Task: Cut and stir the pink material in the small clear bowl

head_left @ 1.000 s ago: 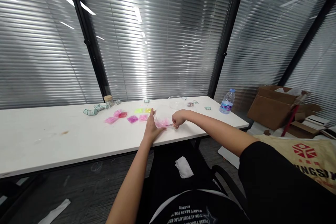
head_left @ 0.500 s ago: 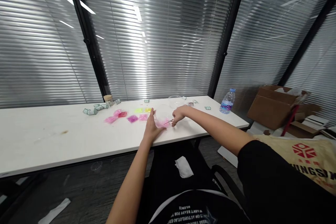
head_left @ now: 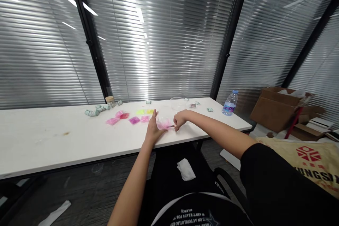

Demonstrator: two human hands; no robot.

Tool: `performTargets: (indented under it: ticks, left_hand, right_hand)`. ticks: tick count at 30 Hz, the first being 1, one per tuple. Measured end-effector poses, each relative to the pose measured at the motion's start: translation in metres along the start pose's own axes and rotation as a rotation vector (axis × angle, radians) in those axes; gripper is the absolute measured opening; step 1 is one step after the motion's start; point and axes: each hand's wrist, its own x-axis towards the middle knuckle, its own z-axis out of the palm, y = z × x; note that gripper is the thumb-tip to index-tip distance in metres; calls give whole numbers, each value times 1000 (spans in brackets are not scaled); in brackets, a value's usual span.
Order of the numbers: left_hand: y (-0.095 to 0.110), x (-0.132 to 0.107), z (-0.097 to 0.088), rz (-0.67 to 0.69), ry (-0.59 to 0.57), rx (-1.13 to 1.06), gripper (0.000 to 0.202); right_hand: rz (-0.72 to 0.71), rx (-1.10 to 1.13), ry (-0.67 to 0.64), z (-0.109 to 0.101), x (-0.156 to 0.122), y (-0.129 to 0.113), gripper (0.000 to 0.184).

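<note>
My left hand (head_left: 153, 129) curves around the left side of a clear round bowl (head_left: 164, 113), thumb low at the front and fingers up along the wall. Pink material (head_left: 164, 124) lies in the lower part of the bowl. At the bowl's right side, my right hand (head_left: 180, 119) is closed on a thin metal tool (head_left: 171, 126), whose tip points left into the pink material. The fingers hide the tool's handle. Left of the bowl are a pink packet (head_left: 144, 118), a purple packet (head_left: 134, 120) and yellow packets (head_left: 150, 111).
More pink and red packets (head_left: 113, 120) lie farther left on the white table (head_left: 79, 141). Several small wrapped rolls (head_left: 91, 113) and a lidded jar (head_left: 109, 101) stand behind them. Another clear bowl (head_left: 178, 104) is at the back, a water bottle (head_left: 230, 103) at right.
My right hand has lowered slightly, and the tool's tip sits deeper in the pink material. My left hand stays at the bowl. The view has shifted very slightly.
</note>
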Motion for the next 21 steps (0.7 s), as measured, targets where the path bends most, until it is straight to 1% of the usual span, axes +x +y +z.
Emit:
performTargets:
  ticks: [4,15,21]
  left_hand:
    - [-1,0,1,4,-1,2,124]
    - [-3,0,2,-9,-4,-2,125]
    - [-3,0,1,-10,-6,-12,125]
  right_hand:
    - [-16,-6,4,3,3,1,38]
    - [-48,-77,41,2,3,0,33]
    - [-16,-105,92,2,1,-1,34]
